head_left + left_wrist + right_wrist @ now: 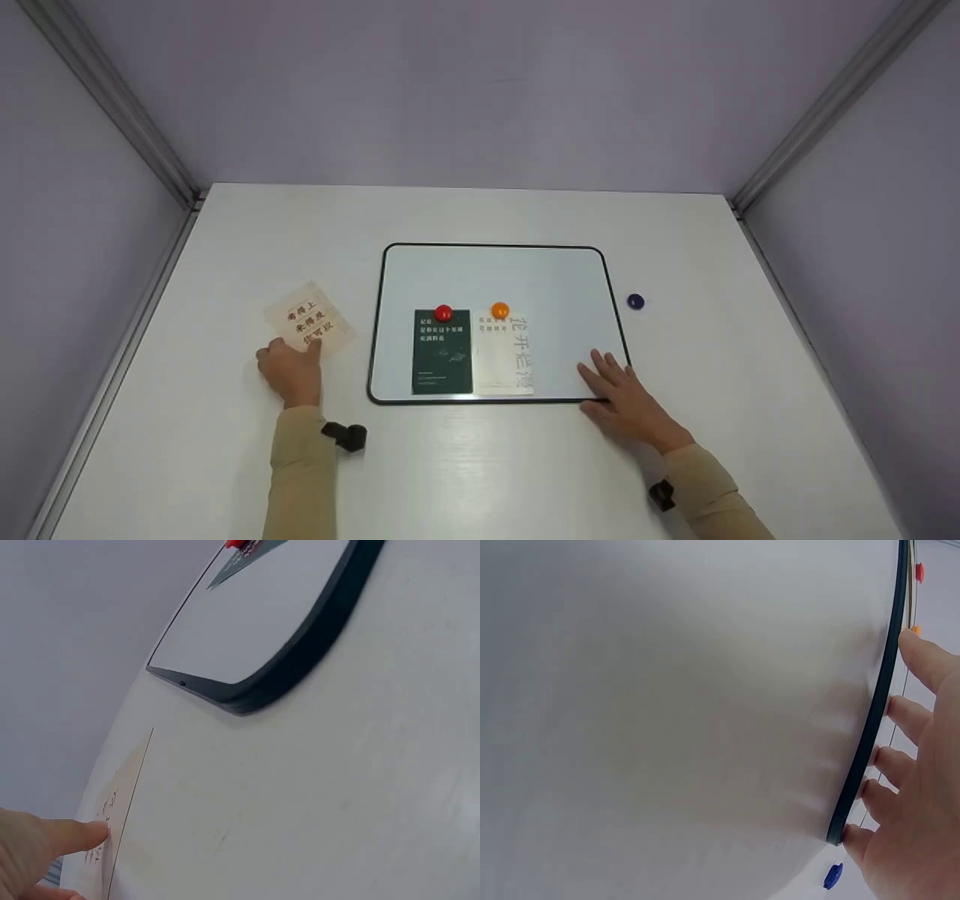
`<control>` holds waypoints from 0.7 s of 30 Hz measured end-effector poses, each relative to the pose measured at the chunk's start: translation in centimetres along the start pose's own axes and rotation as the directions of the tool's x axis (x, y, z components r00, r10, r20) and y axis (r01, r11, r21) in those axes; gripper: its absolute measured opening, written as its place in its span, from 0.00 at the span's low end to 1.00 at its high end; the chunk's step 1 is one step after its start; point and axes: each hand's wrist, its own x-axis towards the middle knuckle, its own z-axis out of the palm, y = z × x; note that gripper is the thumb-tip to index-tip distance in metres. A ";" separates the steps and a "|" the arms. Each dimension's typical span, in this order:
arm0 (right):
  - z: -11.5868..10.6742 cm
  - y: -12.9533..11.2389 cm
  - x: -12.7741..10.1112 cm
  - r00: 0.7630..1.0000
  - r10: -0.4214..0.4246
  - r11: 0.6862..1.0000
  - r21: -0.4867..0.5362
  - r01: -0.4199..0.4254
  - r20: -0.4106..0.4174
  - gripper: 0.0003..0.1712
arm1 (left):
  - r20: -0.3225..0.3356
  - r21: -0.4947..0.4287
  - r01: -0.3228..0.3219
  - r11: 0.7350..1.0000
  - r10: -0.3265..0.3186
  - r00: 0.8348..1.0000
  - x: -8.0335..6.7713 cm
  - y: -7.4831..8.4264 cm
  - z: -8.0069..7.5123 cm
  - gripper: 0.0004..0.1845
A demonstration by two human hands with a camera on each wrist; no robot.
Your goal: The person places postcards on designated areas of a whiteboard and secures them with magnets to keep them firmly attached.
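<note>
A cream card (pixel 309 311) with dark characters lies left of the whiteboard. My left hand (pixel 291 371) is at its near edge and pinches it; in the left wrist view the thumb (pixel 79 836) lies on the card's printed face, the other fingers mostly out of sight. My right hand (pixel 626 401) rests with spread fingers on the near right corner of the whiteboard (pixel 495 277), fingertips over its black frame. On the board, a red magnet (pixel 444 313) sits at the top of a dark green card (pixel 442 360), and an orange magnet (pixel 500 310) tops a pale card (pixel 499 364).
A dark blue magnet (pixel 636 301) lies on the white table (pixel 465 465), just right of the board. Pale walls stand at the back (pixel 465 97) and on both sides. Black camera mounts (pixel 351 436) sit at both wrists.
</note>
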 end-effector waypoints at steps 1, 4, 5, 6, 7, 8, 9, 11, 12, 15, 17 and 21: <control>0.0 0.0 0.0 1.000 -0.002 1.000 0.000 0.002 -0.002 0.37 | 0.003 0.008 0.004 1.000 -0.004 1.000 0.0 0.0 0.0 0.32; -0.1 0.0 0.0 1.000 0.002 1.000 0.004 -0.002 0.004 0.36 | 0.011 0.022 0.005 1.000 -0.005 1.000 0.0 0.1 -0.2 0.31; -0.1 -0.1 0.0 1.000 0.004 1.000 0.005 -0.004 0.006 0.36 | 0.015 0.029 0.003 1.000 -0.004 1.000 0.0 0.1 -0.2 0.31; -0.1 -0.1 0.0 1.000 0.006 1.000 0.006 -0.006 0.008 0.36 | 0.022 0.039 0.004 0.999 -0.004 1.000 0.0 0.2 -0.3 0.31; -0.1 -0.1 0.0 1.000 0.006 1.000 0.007 -0.007 0.010 0.36 | 0.030 0.050 0.004 0.999 -0.006 1.000 0.1 0.2 -0.4 0.30; -0.2 -0.1 0.0 1.000 0.009 1.000 0.007 -0.009 0.014 0.36 | 0.037 0.060 0.007 0.998 -0.009 0.999 0.1 0.3 -0.4 0.29; -0.2 -0.2 0.0 1.000 0.010 1.000 0.005 -0.010 0.016 0.37 | 0.047 0.070 0.011 0.997 -0.015 0.999 0.1 0.3 -0.5 0.29; -0.2 -0.2 0.0 1.000 0.010 1.000 0.002 -0.010 0.016 0.37 | 0.070 0.095 0.024 0.995 -0.030 0.997 0.2 0.4 -0.7 0.28; -0.2 -0.2 0.0 1.000 0.009 1.000 0.001 -0.009 0.016 0.37 | 0.083 0.102 0.033 0.994 -0.042 0.996 0.2 0.5 -0.8 0.27; -0.1 -0.1 0.0 1.000 0.005 1.000 0.000 -0.005 0.009 0.37 | 0.118 0.131 0.052 0.990 -0.068 0.991 0.4 0.7 -1.0 0.27; -0.1 -0.1 0.0 1.000 0.002 1.000 -0.004 -0.002 0.005 0.37 | 0.136 0.142 0.062 0.988 -0.082 0.987 0.5 0.7 -1.2 0.27; 0.0 -0.1 -0.1 1.000 0.003 1.000 -0.006 -0.003 0.007 0.36 | 0.161 0.141 0.074 0.987 -0.097 0.982 0.7 0.6 -1.4 0.29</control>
